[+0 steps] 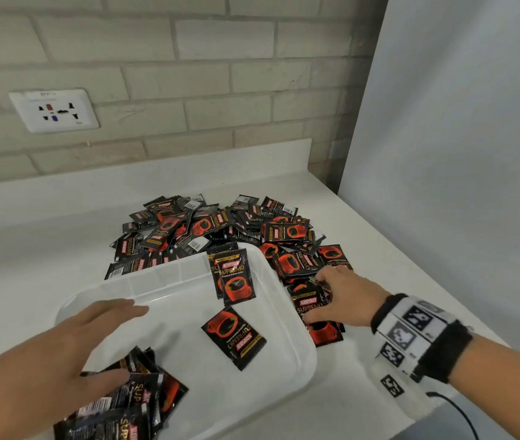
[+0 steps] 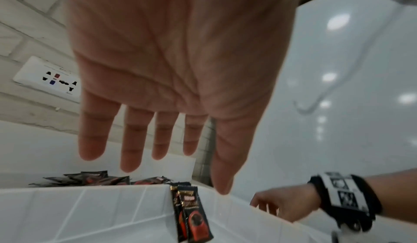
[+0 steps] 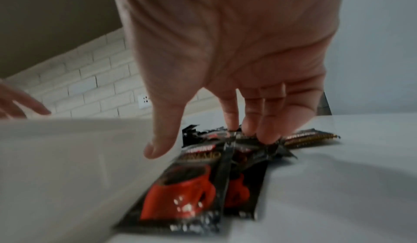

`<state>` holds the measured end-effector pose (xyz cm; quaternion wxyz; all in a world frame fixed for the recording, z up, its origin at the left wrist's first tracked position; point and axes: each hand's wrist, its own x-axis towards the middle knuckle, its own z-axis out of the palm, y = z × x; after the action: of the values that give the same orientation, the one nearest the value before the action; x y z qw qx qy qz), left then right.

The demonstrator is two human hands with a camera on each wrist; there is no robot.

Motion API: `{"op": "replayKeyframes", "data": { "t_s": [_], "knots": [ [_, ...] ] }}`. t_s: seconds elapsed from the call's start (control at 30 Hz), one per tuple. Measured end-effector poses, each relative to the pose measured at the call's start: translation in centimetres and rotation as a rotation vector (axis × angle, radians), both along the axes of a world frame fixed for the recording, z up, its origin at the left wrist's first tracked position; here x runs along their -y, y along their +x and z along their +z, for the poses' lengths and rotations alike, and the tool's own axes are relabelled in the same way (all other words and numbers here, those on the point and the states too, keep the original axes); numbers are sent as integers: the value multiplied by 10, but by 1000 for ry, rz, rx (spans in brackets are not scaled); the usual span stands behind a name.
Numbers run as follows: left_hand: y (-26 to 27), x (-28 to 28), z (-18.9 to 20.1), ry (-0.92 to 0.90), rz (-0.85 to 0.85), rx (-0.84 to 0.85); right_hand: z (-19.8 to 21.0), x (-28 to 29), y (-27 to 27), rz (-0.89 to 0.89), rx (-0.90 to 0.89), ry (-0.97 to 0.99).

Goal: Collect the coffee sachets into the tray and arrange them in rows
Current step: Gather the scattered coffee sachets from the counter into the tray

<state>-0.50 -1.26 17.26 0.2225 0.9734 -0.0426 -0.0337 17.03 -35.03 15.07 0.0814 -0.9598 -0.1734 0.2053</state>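
A white plastic tray [image 1: 182,338] sits on the counter in the head view. Two overlapping black-and-red sachets [image 1: 236,277] lean at its far rim, one sachet [image 1: 235,338] lies flat in the middle, and a loose bunch [image 1: 131,404] fills its near left corner. My left hand [image 1: 109,341] hovers open over that bunch, fingers spread [image 2: 216,157] and holding nothing. Right of the tray, my right hand [image 1: 325,296] rests on sachets [image 1: 311,308] on the counter. Its fingertips [image 3: 248,131] press their far ends and the thumb is apart beside the tray wall [image 3: 67,166].
A big loose pile of sachets [image 1: 214,227] lies behind and to the right of the tray. A brick wall with a socket [image 1: 54,111] is behind, and a white panel [image 1: 442,122] closes the right side. A cable [image 1: 462,411] hangs at the counter's near right edge.
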Motion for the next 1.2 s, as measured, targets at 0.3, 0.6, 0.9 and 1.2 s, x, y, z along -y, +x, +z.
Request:
{"op": "replayKeyframes", "data": {
  "t_s": [0.3, 0.6, 0.9, 1.2],
  "knots": [
    [-4, 24, 12, -162, 91, -109, -17, 4, 7, 54, 119, -105],
    [5, 52, 22, -195, 60, -243, -22, 3, 10, -19, 50, 33],
    [21, 87, 34, -127, -60, -208, -23, 21, 9, -271, -216, 651],
    [72, 149, 44, -350, -30, -53, 18, 36, -7, -377, -240, 1118]
  ]
}}
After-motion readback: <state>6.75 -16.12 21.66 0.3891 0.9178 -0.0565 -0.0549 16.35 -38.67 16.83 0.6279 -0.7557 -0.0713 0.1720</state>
